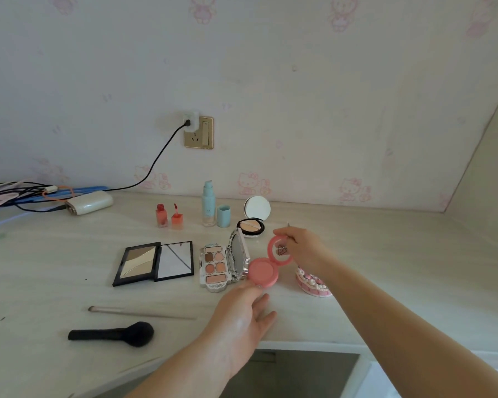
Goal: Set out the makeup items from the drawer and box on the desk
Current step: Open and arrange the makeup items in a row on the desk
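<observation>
A round pink blush compact [262, 272] lies open on the desk [385, 254]. My right hand [302, 246] pinches its raised lid [279, 250] at the top rim. My left hand [242, 311] holds the compact's base at its near edge with the fingertips. To the left lie an open eyeshadow palette [216, 267] and an open black contour palette [153, 262]. Behind stand two red lip tints [168, 216], a blue pump bottle [208, 203] with its cap [223, 216] beside it, and an open powder compact [252, 221]. Near the front lie a thin brush [141, 313] and a black powder brush [112, 334].
A pink and white frilly box [314, 284] sits under my right forearm. A white power bank [89, 203] and a tangle of cables [18, 193] lie at the back left below a wall socket [199, 133]. An open drawer [293, 374] shows below the desk's front edge.
</observation>
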Motion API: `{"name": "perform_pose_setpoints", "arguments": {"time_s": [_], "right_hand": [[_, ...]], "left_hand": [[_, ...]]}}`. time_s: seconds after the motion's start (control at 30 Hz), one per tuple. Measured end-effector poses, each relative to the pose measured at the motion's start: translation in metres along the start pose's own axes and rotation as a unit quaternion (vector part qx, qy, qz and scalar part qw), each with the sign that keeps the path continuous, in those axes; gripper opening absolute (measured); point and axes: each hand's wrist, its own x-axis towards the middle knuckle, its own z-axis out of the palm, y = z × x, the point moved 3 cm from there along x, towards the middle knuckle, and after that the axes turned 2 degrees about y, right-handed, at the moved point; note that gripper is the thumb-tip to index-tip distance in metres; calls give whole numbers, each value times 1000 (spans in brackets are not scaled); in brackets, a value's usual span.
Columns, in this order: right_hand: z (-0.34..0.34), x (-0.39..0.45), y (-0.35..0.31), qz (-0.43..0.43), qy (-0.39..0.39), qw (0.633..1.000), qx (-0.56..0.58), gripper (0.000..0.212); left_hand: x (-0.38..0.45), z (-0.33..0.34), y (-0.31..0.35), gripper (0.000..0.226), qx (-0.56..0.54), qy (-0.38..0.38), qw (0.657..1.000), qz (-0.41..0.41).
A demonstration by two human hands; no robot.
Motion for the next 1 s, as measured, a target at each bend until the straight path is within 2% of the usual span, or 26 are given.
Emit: {"name": "perform_pose_setpoints", "arguments": {"time_s": [0.27,0.43,0.53,0.63,0.73,0.8,0.87,0.93,1.0], "right_hand": [[11,9,11,-4,9,1000,-18,36],[13,10,14,-17,11,999,-49,37],[-1,5,16,-21,44,998,-27,37],[-18,-6,28,-11,77,997,-11,37],[-23,-25,47,20,89,996,-23,47],[-18,-38,55,36,64,997,-33,59],[-13,-46,61,42,29,998,-46,73],[-11,-49,66,40,27,997,-65,82],[-9,-50,67,32,36,996,-72,85]], "left_hand": [[5,1,0,15,-8,21,1000,-9],[2,1,-1,27,-19,15,1000,-9],[0,1,-3,17,-26,1,999,-21],[0,4,-10,17,-22,-19,999,-33],[3,11,-18,25,-15,-45,998,-45],[4,20,-21,31,-7,-76,996,-55],[6,29,-21,22,-2,-98,993,-61],[10,38,-21,10,5,-109,992,-64],[14,44,-21,16,15,-118,991,-64]]}}
